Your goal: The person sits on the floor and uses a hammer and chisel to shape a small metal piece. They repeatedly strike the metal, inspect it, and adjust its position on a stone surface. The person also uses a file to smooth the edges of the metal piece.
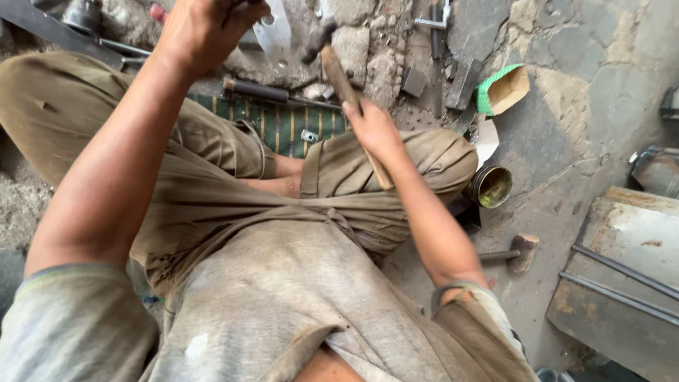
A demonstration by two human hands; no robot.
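Observation:
My right hand (373,129) grips the wooden handle of a hammer (338,74) whose dark metal head is raised near the top of the view. My left hand (205,28) is closed around a thin shiny metal sheet piece (274,34) held over the stony ground at the top. I sit cross-legged in olive trousers, and both hands are out in front of my knees.
A striped green mat (283,124) lies under my legs with a dark metal rod (256,90) across it. A small round tin (491,187), a green-edged cardboard box (502,88), a second mallet (522,251) and metal panels (622,276) lie at the right.

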